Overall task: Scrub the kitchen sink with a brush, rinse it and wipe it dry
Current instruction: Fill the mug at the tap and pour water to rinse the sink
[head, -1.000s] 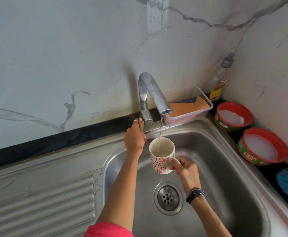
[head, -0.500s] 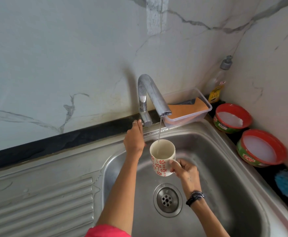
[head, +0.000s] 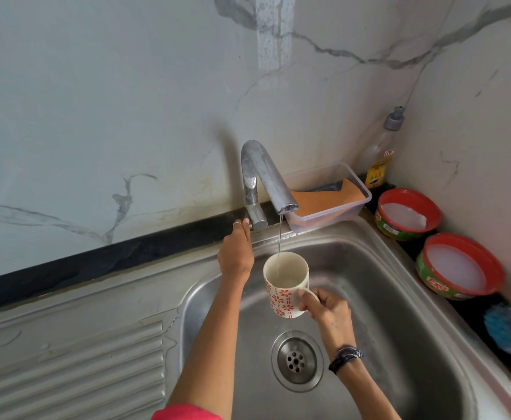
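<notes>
Nearest, the right hand (head: 324,307) pinches the handle of the mug (head: 285,283) upright over the sink (head: 399,298), directly under the tap's (head: 266,177) thin stream, while just beyond it the left hand (head: 236,256) touches the tap base, its grip hidden.

Layout at sink, corner position, frame centre to right.

Stainless steel sink basin (head: 399,313) occupies lower centre and right; its ribbed steel drainboard (head: 75,359) lies at lower left. Round metal drain strainer (head: 297,360) sits in the basin floor. Curved chrome tap (head: 263,177) stands behind the basin, with the white red-flowered ceramic mug (head: 284,286) below its spout, over the basin. Clear plastic tray (head: 333,204) sits right of the tap. Clear soap bottle (head: 381,153) stands behind it in the corner. Two round red-rimmed tubs (head: 407,213) (head: 458,265) line the right edge, a blue-white bristle brush (head: 508,331) in front of them.
</notes>
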`<state>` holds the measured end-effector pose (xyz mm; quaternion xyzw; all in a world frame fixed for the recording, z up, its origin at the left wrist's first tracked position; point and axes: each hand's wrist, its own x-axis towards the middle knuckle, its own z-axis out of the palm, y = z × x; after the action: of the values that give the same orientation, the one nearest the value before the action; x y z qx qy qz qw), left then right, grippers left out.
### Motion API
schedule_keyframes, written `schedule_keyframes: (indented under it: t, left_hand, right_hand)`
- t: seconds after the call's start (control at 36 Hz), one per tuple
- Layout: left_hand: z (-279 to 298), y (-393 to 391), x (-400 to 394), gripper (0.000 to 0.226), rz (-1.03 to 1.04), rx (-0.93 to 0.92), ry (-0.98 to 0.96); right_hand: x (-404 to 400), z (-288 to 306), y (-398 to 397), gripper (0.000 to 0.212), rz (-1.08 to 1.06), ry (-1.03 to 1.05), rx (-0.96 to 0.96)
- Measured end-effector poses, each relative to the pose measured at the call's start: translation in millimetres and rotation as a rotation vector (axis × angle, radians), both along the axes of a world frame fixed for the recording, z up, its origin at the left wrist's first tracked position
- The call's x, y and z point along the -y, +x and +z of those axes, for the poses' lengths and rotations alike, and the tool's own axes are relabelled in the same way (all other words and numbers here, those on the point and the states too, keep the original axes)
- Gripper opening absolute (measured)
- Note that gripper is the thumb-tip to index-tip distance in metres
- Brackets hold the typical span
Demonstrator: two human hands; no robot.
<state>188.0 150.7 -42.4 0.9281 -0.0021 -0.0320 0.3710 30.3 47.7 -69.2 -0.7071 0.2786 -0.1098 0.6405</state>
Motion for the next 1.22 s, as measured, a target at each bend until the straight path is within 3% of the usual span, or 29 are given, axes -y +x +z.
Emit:
schedule_keyframes:
  t: [0.42, 0.61, 0.75, 1.22]
  left_hand:
    - [8, 9, -5, 0.048, -0.073, -0.147, 0.008]
    - [13, 17, -15, 0.036, -0.059, -0.336, -0.289]
    - [15, 20, -10, 0.039, -0.030, -0.357, -0.341]
    - [27, 21, -11, 0.037, -0.042, -0.486, -0.307]
  right_hand:
    - [-4, 9, 5, 0.031, -0.011, 0.103, 0.042]
    - [0, 18, 15, 0.043, 0.000, 0.079, 0.080]
    - [2, 24, 14, 0.032, 0.014, 0.138, 0.111]
    - [0, 59, 11, 0.042, 0.053, 0.139, 0.183]
